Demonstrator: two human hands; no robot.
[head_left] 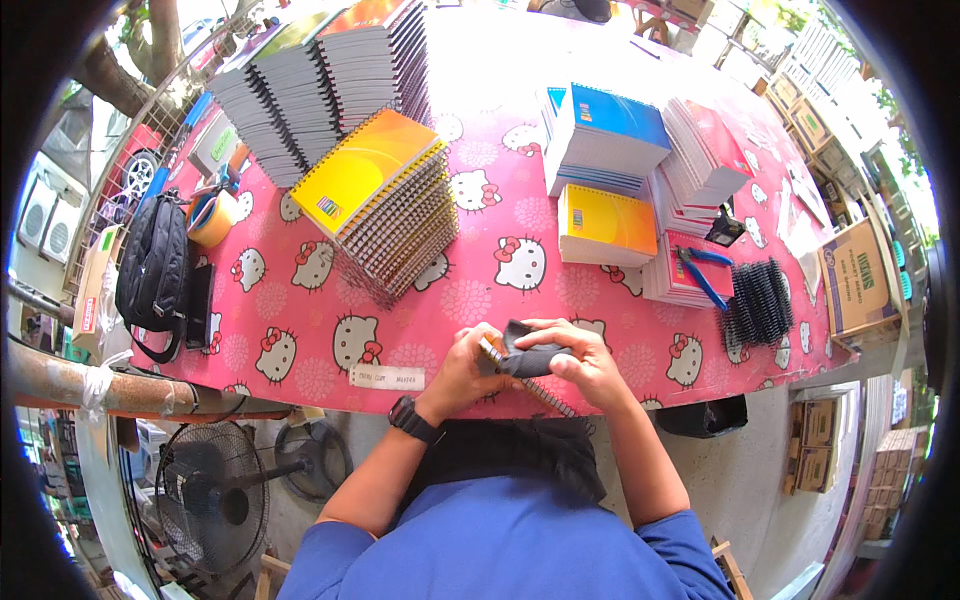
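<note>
Head view: the left hand was curled nearly closed, holding a spiral-bound piece near its upper end. The right hand was partly bent, its fingers laid over a dark grey piece and its thumb along the near side, gripping it. The grey piece looked like folded cloth, though the fingers hid too much to be sure. Both pieces lay between the two hands, the grey one over the spiral-bound one, whose coil slanted down to the right, over the table's front edge. Ahead, a stretch of pink tablecloth ran up to a yellow notebook stack. A paper strip lay left of the hands; blue-handled pliers and black coils bounded the right.
</note>
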